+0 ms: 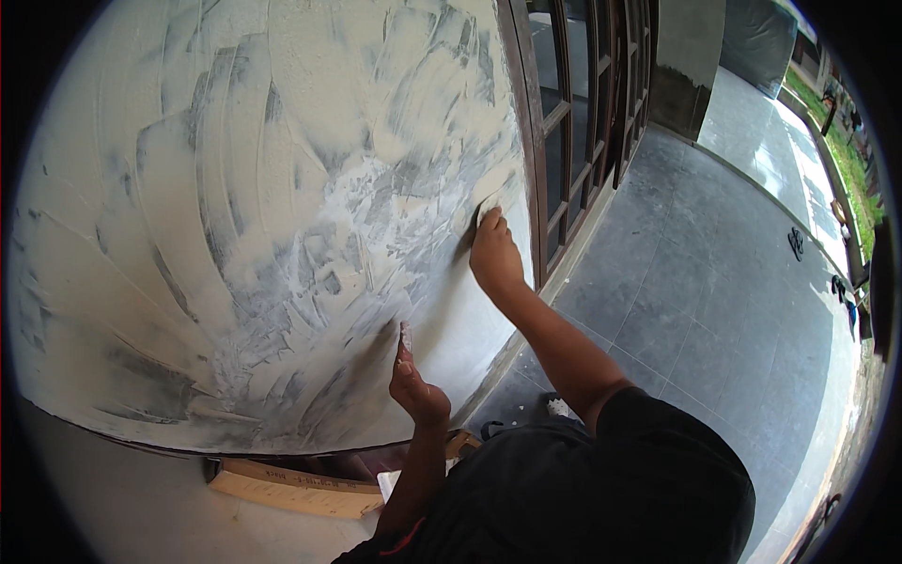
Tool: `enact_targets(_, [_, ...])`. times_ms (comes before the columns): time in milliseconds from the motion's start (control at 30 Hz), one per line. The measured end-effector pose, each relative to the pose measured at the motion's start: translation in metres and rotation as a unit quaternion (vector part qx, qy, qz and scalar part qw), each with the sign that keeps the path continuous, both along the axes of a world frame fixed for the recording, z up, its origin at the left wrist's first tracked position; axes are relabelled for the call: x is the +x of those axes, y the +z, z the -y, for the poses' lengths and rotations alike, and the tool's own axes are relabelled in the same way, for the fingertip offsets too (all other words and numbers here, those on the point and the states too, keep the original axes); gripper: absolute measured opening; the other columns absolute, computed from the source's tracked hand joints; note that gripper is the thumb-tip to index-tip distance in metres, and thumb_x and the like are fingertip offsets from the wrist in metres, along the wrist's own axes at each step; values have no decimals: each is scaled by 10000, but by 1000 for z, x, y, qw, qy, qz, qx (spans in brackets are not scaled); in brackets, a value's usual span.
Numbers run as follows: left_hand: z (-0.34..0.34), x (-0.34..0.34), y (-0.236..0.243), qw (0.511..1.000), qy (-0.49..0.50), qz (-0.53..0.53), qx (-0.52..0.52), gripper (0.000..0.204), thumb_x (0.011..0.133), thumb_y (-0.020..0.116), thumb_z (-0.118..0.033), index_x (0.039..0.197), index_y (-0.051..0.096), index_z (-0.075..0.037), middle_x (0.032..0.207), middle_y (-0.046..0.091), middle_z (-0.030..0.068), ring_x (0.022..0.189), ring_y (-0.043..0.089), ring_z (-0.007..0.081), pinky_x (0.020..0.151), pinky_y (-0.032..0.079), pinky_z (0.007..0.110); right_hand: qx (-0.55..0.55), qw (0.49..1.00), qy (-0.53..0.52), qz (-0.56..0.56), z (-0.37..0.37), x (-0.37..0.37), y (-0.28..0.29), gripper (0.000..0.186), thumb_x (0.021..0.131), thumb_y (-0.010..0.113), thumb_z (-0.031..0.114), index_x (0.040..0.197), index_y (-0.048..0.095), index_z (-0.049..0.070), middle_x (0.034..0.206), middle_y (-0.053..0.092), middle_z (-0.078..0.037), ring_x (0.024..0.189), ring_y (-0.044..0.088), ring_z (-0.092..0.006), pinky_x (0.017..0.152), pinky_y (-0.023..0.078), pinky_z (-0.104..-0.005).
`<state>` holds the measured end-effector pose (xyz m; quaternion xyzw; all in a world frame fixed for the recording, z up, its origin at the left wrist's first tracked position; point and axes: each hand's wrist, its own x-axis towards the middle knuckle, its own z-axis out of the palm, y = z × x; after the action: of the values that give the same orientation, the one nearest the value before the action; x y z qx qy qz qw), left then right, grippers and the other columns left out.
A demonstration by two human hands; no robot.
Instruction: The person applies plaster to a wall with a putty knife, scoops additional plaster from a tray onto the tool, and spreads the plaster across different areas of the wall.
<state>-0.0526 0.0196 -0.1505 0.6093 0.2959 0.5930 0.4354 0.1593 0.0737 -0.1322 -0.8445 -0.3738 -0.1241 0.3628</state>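
A wall [282, 188] stands before me, smeared with off-white filler in broad strokes, grey showing through between them. My right hand [496, 252] is closed round a small putty scraper [489, 203], whose pale-coated blade lies against the wall near its right edge. Most of the scraper is hidden by my fingers. Lower and to the left, my left hand [413, 387] is held up edge-on close to the wall, fingers stretched upward and whitened with filler. I see nothing held in it, though its palm side is partly hidden.
Right of the wall are dark-framed glazed doors [571, 122]. Grey floor tiles [695, 254] run alongside, with sandals [796, 244] farther off. Below the wall's lower edge lies a long cardboard box [291, 484], close to my left forearm.
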Motion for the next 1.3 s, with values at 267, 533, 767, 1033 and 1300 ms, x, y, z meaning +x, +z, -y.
enact_targets(267, [-4,3,2,998,-37,-4,52,551,988,313,-267,1252,447,198,1305,494,294,1261,462,340,1096,307,419,8,949,211,-235,96,-82,-32,368,853,529,82,1161,408,-78,1007,575,-303,857,616,-441,697,527,-485])
enact_targets(533, [2,37,-11,994,-93,-1,-62,464,988,358,-209,1241,510,149,1253,567,235,1199,526,255,1050,353,346,204,856,108,-463,122,29,-27,294,791,546,84,1044,577,-62,721,632,-103,535,605,-158,490,473,-329])
enact_targets(767, [-11,74,-15,985,-62,-10,-161,454,994,402,-240,1168,564,147,1146,628,192,1105,578,224,988,411,329,178,893,111,-399,99,125,-4,230,778,573,107,934,651,-43,663,617,-49,589,548,-87,545,446,-277])
enact_targets(1033, [-26,152,-34,984,48,-106,-132,325,988,393,-177,881,539,92,810,617,143,824,604,172,842,497,331,127,887,260,-359,63,207,-4,242,812,523,64,981,655,-49,746,656,-56,661,574,-86,604,468,-273])
enact_targets(1300, [-6,220,-28,966,100,6,-236,443,1008,407,-305,852,540,87,857,602,92,876,584,168,903,479,348,131,850,377,-345,34,247,-17,211,812,567,80,955,648,-51,705,653,-130,647,595,-122,615,482,-296])
